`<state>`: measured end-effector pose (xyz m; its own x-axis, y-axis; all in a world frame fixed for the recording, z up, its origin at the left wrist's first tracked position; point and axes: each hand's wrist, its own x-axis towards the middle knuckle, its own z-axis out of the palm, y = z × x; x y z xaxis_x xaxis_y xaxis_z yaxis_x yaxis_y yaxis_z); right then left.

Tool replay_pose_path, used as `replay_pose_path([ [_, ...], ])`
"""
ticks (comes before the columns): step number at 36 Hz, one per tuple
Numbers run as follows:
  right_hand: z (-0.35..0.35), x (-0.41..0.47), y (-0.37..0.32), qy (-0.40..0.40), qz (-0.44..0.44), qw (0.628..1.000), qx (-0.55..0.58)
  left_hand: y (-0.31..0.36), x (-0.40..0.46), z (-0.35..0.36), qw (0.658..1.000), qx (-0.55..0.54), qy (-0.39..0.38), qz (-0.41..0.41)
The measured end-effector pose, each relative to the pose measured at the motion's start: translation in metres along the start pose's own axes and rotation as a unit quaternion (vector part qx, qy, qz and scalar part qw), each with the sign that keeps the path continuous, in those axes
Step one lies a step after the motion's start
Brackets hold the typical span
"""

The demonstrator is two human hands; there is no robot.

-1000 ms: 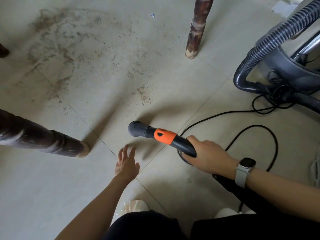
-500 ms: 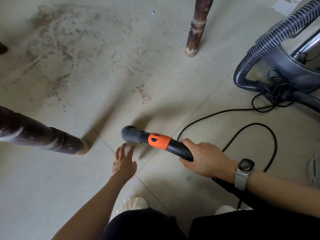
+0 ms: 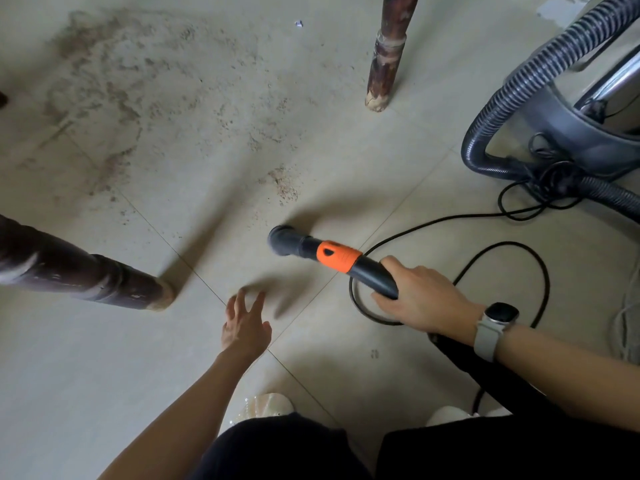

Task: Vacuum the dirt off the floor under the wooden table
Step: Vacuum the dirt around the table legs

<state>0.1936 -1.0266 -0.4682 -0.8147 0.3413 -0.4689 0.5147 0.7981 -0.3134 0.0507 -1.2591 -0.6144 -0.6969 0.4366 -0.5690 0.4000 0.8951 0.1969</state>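
Nozzle has swung right — nearer the dirt patch.

- No text, label, brand, number or sign is showing legibly anywhere.
- The smartwatch face is showing dark and blank.
- Just nearer the camera than the watch, a small dark mark is sitting on the floor tile, too small to read.
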Motion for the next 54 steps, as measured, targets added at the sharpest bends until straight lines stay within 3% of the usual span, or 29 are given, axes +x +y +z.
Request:
replay_pose_path([
  [5, 0.009, 0.004, 0.000, -0.010, -0.015, 1.000, 0.005, 0.002, -0.001, 0.001, 1.000, 0.004, -0.003, -0.003],
  [15, 0.001, 0.049, 0.015, 0.115, 0.135, 0.980, 0.084, 0.008, 0.005, 0.001, 0.999, 0.035, -0.004, 0.008],
  [22, 0.015, 0.045, -0.004, 0.047, 0.085, 0.988, 0.116, 0.011, 0.013, 0.000, 0.996, 0.087, 0.005, 0.004],
  [28, 0.005, 0.061, 0.013, 0.113, 0.149, 0.970, 0.154, 0.015, 0.018, 0.000, 0.996, 0.084, 0.015, -0.031],
  [38, 0.006, 0.071, -0.005, 0.058, 0.103, 0.972, 0.203, 0.017, 0.030, -0.005, 0.994, 0.103, -0.014, -0.040],
  [44, -0.004, 0.074, 0.010, 0.103, 0.147, 0.952, 0.247, 0.017, 0.030, -0.005, 0.993, 0.108, -0.021, -0.039],
  [54, 0.008, 0.062, -0.018, 0.025, 0.098, 0.972, 0.213, 0.018, 0.030, -0.009, 0.995, 0.091, -0.013, -0.043],
])
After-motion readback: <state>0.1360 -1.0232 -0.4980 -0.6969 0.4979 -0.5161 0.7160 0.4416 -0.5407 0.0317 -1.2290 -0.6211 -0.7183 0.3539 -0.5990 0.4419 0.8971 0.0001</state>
